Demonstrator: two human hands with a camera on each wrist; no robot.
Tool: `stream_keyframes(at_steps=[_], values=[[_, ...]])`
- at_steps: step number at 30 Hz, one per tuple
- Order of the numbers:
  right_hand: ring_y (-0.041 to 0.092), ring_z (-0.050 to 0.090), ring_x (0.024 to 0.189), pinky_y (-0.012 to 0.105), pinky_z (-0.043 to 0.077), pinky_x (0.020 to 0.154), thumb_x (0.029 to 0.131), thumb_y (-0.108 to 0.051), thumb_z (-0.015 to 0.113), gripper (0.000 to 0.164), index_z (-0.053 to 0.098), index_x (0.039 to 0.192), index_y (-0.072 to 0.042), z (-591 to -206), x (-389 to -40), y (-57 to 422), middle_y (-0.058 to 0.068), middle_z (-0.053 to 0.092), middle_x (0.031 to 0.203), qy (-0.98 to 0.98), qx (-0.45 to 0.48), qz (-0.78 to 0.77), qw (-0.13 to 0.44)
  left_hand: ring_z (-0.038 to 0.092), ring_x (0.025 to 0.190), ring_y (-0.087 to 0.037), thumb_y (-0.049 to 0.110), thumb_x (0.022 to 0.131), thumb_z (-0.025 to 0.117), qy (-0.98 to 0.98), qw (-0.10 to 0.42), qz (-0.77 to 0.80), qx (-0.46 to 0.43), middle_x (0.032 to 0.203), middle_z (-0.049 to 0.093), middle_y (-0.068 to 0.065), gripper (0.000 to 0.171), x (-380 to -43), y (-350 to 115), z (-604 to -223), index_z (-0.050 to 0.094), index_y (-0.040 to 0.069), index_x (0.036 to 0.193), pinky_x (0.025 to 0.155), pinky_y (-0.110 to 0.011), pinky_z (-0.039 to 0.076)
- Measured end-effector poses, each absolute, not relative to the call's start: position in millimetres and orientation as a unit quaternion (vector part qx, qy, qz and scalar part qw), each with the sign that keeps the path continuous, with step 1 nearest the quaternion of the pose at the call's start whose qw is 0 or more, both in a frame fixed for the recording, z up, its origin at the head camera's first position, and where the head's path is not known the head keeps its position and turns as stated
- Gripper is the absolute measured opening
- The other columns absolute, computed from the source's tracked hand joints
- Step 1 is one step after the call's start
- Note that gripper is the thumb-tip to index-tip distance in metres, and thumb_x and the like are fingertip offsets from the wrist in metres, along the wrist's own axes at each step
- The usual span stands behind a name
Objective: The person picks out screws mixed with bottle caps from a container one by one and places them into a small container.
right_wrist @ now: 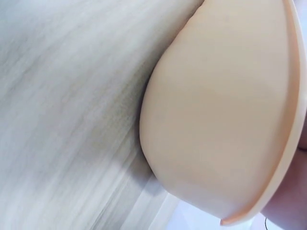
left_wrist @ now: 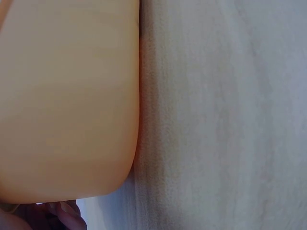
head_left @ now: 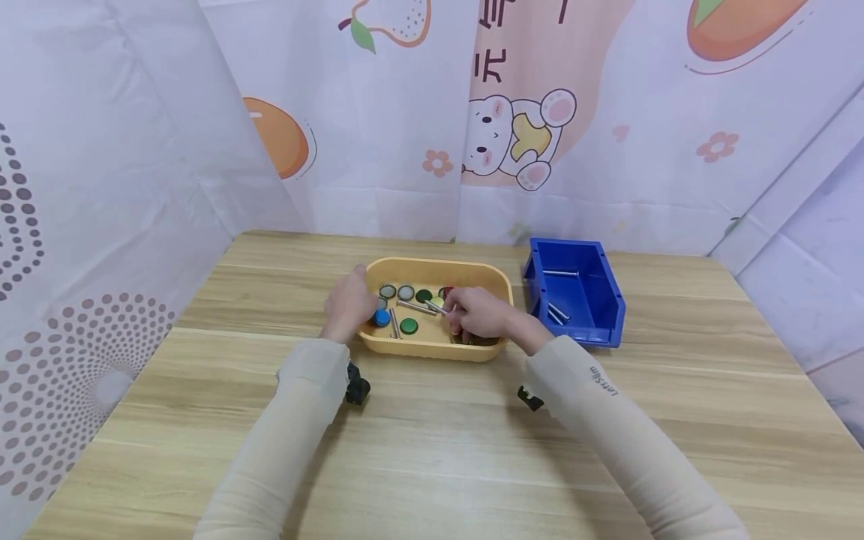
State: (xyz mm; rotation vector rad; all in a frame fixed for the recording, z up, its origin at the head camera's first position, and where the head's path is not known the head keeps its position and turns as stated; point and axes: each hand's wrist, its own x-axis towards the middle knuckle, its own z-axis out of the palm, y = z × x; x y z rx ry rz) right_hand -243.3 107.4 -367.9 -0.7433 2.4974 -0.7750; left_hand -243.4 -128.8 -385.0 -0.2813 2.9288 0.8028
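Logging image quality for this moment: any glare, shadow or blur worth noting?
Head view: pale sheen on the table, soft shadows beside both sleeves; left wrist: dim, left hand dark at bottom; right wrist: brighter, table grain blurred beside the tub.

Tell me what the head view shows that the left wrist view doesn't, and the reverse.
Only the head view shows the bottle caps and bolts inside the yellow tray, the right hand, the blue bin and the patterned curtain.
Only the left wrist view gives a close, side-on look at the tray's outer wall.
Both share the tray, the wooden tabletop and the left hand, though the wrist view catches just some fingers.
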Motion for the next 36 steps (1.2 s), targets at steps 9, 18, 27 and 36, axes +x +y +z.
stream_keyframes(at_steps=[9,18,27,36], values=[[0.014,0.064,0.061,0.027,0.055,0.069,0.099,-0.010,0.055,0.019,0.058,0.115,0.001,-364,-244,116,0.010,0.068,0.087,0.890,-0.262,-0.303,0.218,0.063,0.093,-0.034,0.016,0.090,0.061,0.960,0.041,0.261,-0.092,0.124,0.064,-0.020,0.060,-244,-130,-387,0.041,0.010,0.146,0.070,-0.039,0.044],[0.014,0.064,0.062,0.026,0.052,0.066,0.099,-0.014,0.057,0.018,0.059,0.112,-0.002,-360,-244,126,0.010,0.070,0.087,0.896,-0.265,-0.294,0.201,0.063,0.100,-0.036,0.016,0.089,0.061,0.961,0.040,0.257,-0.093,0.124,0.064,-0.019,0.059,-244,-130,-387,0.042,0.010,0.145,0.078,-0.046,0.049],[0.020,0.067,0.066,0.030,0.055,0.065,0.098,-0.014,0.059,0.021,0.060,0.113,0.000,-353,-246,130,0.014,0.070,0.090,0.896,-0.255,-0.301,0.205,0.063,0.098,-0.035,0.015,0.090,0.060,0.961,0.040,0.258,-0.091,0.126,0.063,-0.020,0.061,-244,-130,-387,0.040,0.009,0.147,0.073,-0.042,0.047],[0.026,0.069,0.072,0.035,0.057,0.071,0.098,-0.012,0.059,0.023,0.061,0.117,0.001,-345,-249,139,0.015,0.069,0.092,0.893,-0.250,-0.311,0.207,0.063,0.096,-0.034,0.013,0.090,0.058,0.962,0.036,0.257,-0.089,0.122,0.064,-0.020,0.058,-243,-130,-387,0.042,0.008,0.145,0.069,-0.040,0.046]])
